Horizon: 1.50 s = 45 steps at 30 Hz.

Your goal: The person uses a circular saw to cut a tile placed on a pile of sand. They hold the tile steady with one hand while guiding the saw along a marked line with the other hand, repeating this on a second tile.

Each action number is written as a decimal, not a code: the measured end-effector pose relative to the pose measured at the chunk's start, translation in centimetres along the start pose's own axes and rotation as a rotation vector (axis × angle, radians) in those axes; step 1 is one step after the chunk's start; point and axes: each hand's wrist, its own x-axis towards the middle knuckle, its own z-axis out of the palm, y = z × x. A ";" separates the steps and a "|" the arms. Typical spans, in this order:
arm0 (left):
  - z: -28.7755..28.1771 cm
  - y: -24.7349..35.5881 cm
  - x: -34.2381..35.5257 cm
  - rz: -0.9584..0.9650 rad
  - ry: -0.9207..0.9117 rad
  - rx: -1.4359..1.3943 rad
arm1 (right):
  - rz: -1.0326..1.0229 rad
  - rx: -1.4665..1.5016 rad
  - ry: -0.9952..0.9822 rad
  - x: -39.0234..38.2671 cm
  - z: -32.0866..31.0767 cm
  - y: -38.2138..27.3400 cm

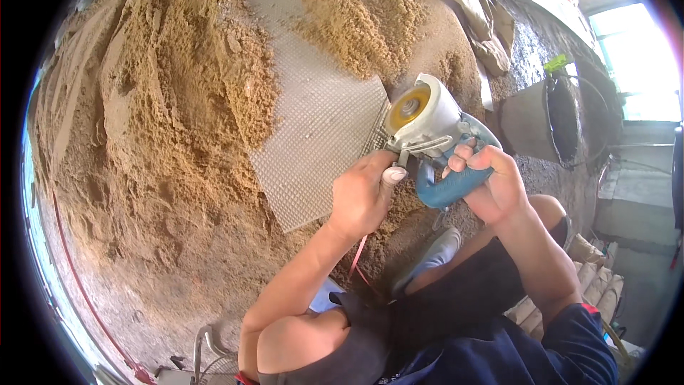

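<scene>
A handheld power cutter (443,120) with a pale, dusty guard, a yellow disc round its spindle and a blue handle is tilted in front of me. My right hand (495,180) is wrapped round the blue handle. My left hand (362,196) is closed at the guard's lower edge, its thumb against a small metal part there; what its fingers pinch is partly hidden. Just left of the cutter lies a grey tile (313,135) with a gridded surface, its upper part among the sand.
Heaped damp sand (178,93) spreads across the left and far side. A dark bucket (534,125) lies tipped at the right. Crumpled sacking (463,0) is at the far right edge of the sand. A red cord (78,278) runs along the left; my shoe (438,253) is below the cutter.
</scene>
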 end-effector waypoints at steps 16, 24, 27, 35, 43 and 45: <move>0.3 0.3 0.1 0.002 0.025 -0.002 | 0.015 -0.030 0.011 0.3 0.3 -0.6; 0.6 -0.1 0.0 0.049 0.003 0.085 | 0.004 -0.023 0.002 -0.3 -0.3 -0.6; 0.5 0.0 -0.1 -0.016 0.001 0.003 | -0.001 -0.046 -0.011 0.2 0.4 -0.7; 0.2 0.3 0.0 -0.018 0.023 -0.001 | 0.022 -0.061 0.000 0.0 0.4 -0.7; 0.2 0.5 0.0 -0.012 0.010 0.010 | -0.002 -0.043 -0.003 -0.1 0.5 -0.6; 0.1 0.2 0.0 -0.035 0.006 -0.041 | -0.001 -0.051 -0.011 0.5 0.8 -0.6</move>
